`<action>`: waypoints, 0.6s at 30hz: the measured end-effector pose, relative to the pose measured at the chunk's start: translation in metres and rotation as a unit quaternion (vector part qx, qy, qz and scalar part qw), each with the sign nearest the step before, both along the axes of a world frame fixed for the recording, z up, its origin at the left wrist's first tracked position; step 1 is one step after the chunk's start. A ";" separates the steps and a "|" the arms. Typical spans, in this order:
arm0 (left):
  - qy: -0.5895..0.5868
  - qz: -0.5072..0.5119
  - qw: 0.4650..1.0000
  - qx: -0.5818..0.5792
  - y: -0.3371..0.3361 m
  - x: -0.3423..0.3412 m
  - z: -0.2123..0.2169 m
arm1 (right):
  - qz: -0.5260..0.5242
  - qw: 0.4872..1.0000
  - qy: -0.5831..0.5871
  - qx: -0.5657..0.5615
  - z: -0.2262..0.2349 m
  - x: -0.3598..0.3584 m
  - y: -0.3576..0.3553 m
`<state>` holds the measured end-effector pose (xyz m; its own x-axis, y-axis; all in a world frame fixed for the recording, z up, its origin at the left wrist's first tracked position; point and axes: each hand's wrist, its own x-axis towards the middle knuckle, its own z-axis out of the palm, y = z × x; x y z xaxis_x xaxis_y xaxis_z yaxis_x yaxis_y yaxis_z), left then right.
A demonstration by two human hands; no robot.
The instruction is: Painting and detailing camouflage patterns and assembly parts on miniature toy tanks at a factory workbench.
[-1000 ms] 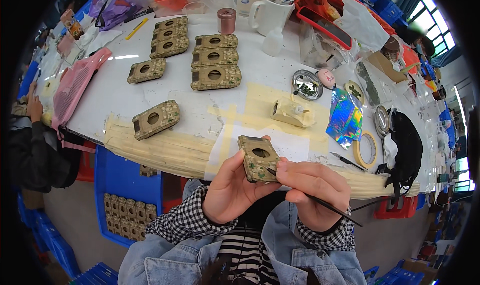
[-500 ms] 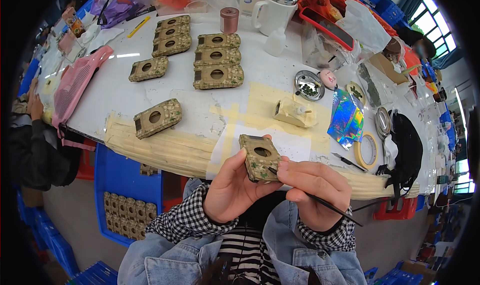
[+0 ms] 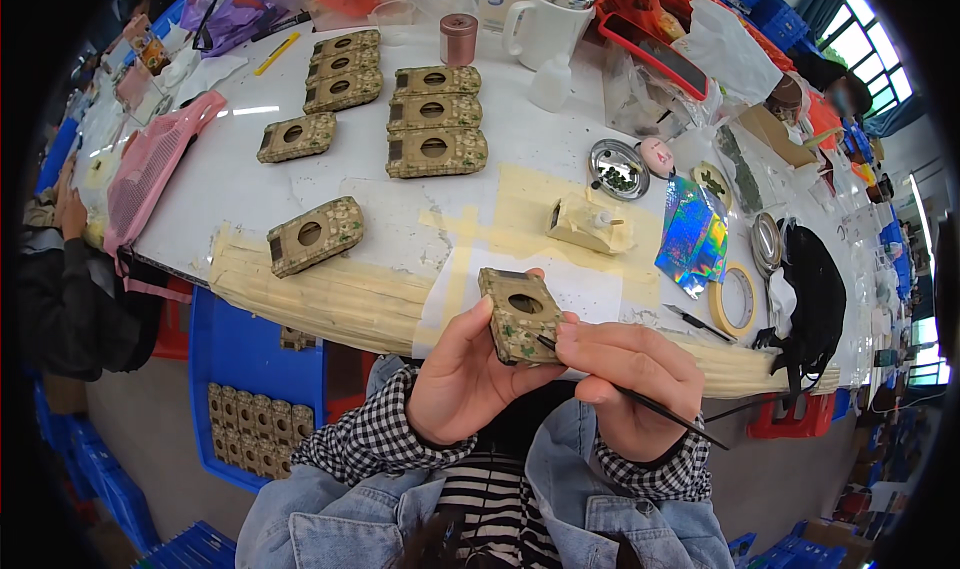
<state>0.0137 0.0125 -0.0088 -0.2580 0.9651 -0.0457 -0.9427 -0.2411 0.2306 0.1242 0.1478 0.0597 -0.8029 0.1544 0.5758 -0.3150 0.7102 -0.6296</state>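
Just past the table's front edge, my left hand point(image 3: 455, 369) is closed around a camouflage-painted model tank hull point(image 3: 520, 317) with a round hole in its top. In my right hand point(image 3: 635, 374) is a slim black pointed tool point(image 3: 668, 416), gripped like a pen. Its tip meets or almost meets the hull's near right corner; whether it is a brush or tweezers I cannot tell. Another hull point(image 3: 315, 235) lies to the left, with a further hull point(image 3: 296, 137) behind it. Two short rows of the same hulls point(image 3: 435, 153) stand farther back.
Around the right side are a yellowish taped block point(image 3: 590, 223), a metal dish point(image 3: 619, 169) of small green pieces, shiny foil packets point(image 3: 692, 237), masking tape point(image 3: 733, 302) and a craft knife point(image 3: 697, 321). A white mug point(image 3: 550, 19) stands behind. Below left, a blue tray point(image 3: 262, 354) holds more hulls.
Both hands stay in place around the hull. The black tool has tilted very slightly, its rear end shifting a touch to the right.
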 end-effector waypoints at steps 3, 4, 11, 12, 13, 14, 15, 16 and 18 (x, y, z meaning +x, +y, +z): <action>0.000 0.000 1.000 0.001 0.000 0.000 0.000 | -0.002 1.000 -0.001 -0.007 -0.001 0.001 0.000; 0.000 -0.002 1.000 0.003 0.000 0.000 -0.001 | -0.003 1.000 -0.001 -0.009 -0.001 0.001 0.000; -0.003 -0.001 1.000 -0.004 0.001 0.000 0.002 | -0.007 1.000 -0.013 -0.020 0.000 0.001 -0.001; -0.004 -0.002 1.000 -0.002 0.001 0.000 0.001 | -0.008 1.000 -0.013 -0.019 0.000 0.001 -0.001; -0.004 -0.004 1.000 0.001 0.001 0.000 -0.001 | -0.009 1.000 -0.013 -0.018 0.000 0.001 -0.001; -0.005 -0.004 1.000 0.003 0.001 0.000 -0.003 | -0.008 1.000 -0.013 -0.016 0.000 0.001 -0.001; -0.005 -0.005 1.000 0.003 0.000 0.000 -0.003 | -0.007 1.000 -0.013 -0.015 0.000 0.000 0.000; -0.006 -0.005 1.000 0.002 0.000 0.000 -0.003 | -0.007 1.000 -0.013 -0.014 -0.001 0.000 0.000; -0.008 -0.005 1.000 0.001 0.000 0.000 -0.004 | -0.008 1.000 -0.016 -0.013 0.000 0.001 -0.001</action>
<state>0.0140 0.0123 -0.0125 -0.2476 0.9677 -0.0469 -0.9486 -0.2323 0.2151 0.1249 0.1472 0.0594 -0.8186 0.1818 0.5448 -0.2824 0.6986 -0.6574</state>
